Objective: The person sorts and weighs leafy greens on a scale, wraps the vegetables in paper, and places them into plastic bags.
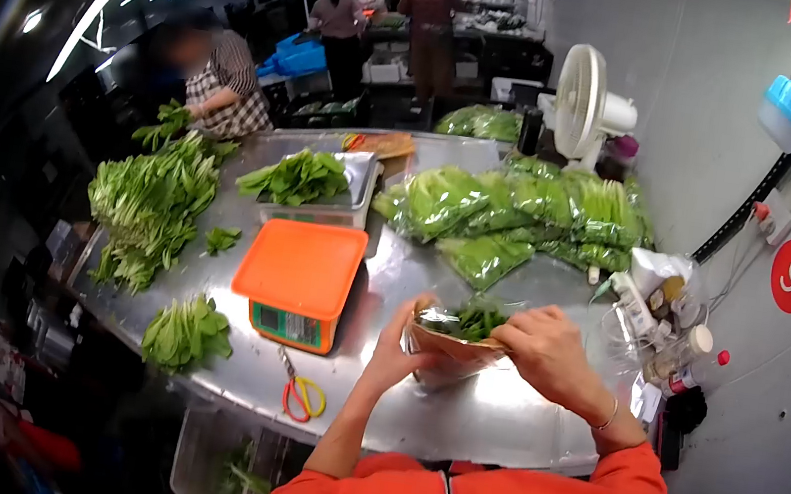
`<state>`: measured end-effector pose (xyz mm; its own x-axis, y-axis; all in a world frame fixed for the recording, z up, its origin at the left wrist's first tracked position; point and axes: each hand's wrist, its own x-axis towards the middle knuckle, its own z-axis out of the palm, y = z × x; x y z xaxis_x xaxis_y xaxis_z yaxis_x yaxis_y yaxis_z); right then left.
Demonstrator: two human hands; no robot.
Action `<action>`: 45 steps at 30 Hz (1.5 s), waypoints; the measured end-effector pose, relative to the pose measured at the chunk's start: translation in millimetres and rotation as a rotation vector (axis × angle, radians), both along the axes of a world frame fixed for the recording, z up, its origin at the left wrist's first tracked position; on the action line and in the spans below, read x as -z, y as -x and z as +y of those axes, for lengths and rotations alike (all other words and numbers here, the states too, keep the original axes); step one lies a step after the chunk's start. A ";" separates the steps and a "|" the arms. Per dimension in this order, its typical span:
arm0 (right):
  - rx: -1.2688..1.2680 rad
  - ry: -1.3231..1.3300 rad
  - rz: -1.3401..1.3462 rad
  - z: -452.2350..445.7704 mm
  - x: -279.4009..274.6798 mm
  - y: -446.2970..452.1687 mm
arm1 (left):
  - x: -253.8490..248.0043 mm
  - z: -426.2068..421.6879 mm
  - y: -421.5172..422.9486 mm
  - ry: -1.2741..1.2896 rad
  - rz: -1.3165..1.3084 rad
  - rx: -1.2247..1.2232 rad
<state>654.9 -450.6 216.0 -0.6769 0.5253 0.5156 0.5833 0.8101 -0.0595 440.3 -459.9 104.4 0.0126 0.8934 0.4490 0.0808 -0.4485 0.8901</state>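
Near the front of the metal table (374, 409), a clear plastic bag (448, 362) with a brownish edge round its mouth holds dark leafy greens (479, 322). My left hand (392, 349) grips the bag's left side, thumb in front and fingers behind. On the right, the bent fingers of my right hand (549, 355) pinch the rim. The lower part of the bag is see-through and blurred. Left of my hands stands an orange-topped weighing scale (301, 270). Scissors (301, 395) with red and yellow handles lie in front of it.
A leafy pile (152, 200) and a smaller bunch (187, 335) lie left. Behind the scale, another scale (360, 180) carries greens. Filled bags (481, 203) lie at the back, near a fan (582, 102). Bottles and cables crowd the right edge. A co-worker (228, 80) handles greens at far left.
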 end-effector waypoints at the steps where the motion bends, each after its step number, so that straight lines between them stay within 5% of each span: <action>1: -0.010 0.005 0.001 5.4 6.2 2.5 | -9.0 -0.2 -6.9 -0.067 -0.176 -0.084; 4: 0.035 0.055 -0.090 25.0 38.4 10.7 | 15.1 9.4 0.9 0.556 -0.044 0.151; 5: 0.026 0.039 -0.088 20.3 34.2 5.8 | 14.0 5.4 3.1 0.540 -0.043 0.142; 7: 0.025 -0.075 0.094 -6.4 -7.4 2.5 | -6.3 -8.7 1.2 0.012 0.063 0.057; 9: -0.025 -0.088 0.120 3.7 3.9 7.4 | 10.9 0.5 -2.7 0.010 -0.159 0.041; 11: -0.023 -0.043 0.032 20.4 38.9 5.4 | 22.9 -1.3 -2.9 0.407 -0.131 0.120; 12: 0.026 -0.054 0.087 19.2 23.0 -4.4 | 21.4 -4.6 -4.1 0.261 -0.133 0.090; 14: 0.127 -0.378 0.253 16.6 -20.5 -38.6 | 34.3 3.0 3.6 -0.037 0.066 -0.102; 16: 0.607 -0.591 0.331 -2.1 -38.4 -94.3 | 19.0 -4.3 0.5 0.173 -0.106 0.018; 17: 0.538 -0.681 0.682 -9.1 -48.7 -113.7 | 13.0 -10.2 -5.8 0.169 -0.151 0.016; 19: 0.532 -1.261 0.784 -15.5 -43.9 -156.6 | 14.3 -15.5 -8.1 0.118 -0.120 -0.011; 21: 0.615 -1.441 0.608 -29.6 -25.0 -184.4 | 5.0 -22.4 -14.1 0.024 -0.041 -0.123; 23: 0.783 -1.056 0.701 -30.1 40.5 -194.4 | -0.2 -29.9 -19.8 -0.082 0.087 -0.241; 26: 0.664 -0.585 0.441 -17.2 86.2 -169.4 | -3.3 -53.4 -29.7 -0.238 0.307 -0.449; 28: 0.795 -0.346 0.359 -3.8 164.6 -190.0 | -2.5 -57.0 -38.6 -0.308 0.339 -0.563; 30: 1.021 -0.006 -0.017 -6.1 231.1 -199.6 | 3.2 -59.3 -38.6 -0.246 0.355 -0.516; 32: 1.122 0.091 -0.142 -10.9 239.0 -177.5 | 8.5 -58.3 -38.3 -0.113 0.302 -0.499; 34: 0.676 0.226 0.353 6.2 185.3 -134.4 | 6.5 -52.7 -41.8 0.014 0.145 -0.508; 35: 0.620 0.214 0.391 16.0 162.8 -110.7 | 7.9 -50.7 -40.6 0.020 0.158 -0.475; 37: 0.129 0.897 0.923 25.7 129.8 -72.8 | 8.8 -46.4 -38.7 -0.001 0.173 -0.357; 43: -0.085 0.977 1.242 47.4 133.0 -35.7 | 9.3 -45.3 -29.9 0.046 0.008 -0.391; 45: -0.109 1.015 1.394 50.6 141.0 -33.4 | 5.3 -48.9 -26.4 0.210 -0.291 -0.294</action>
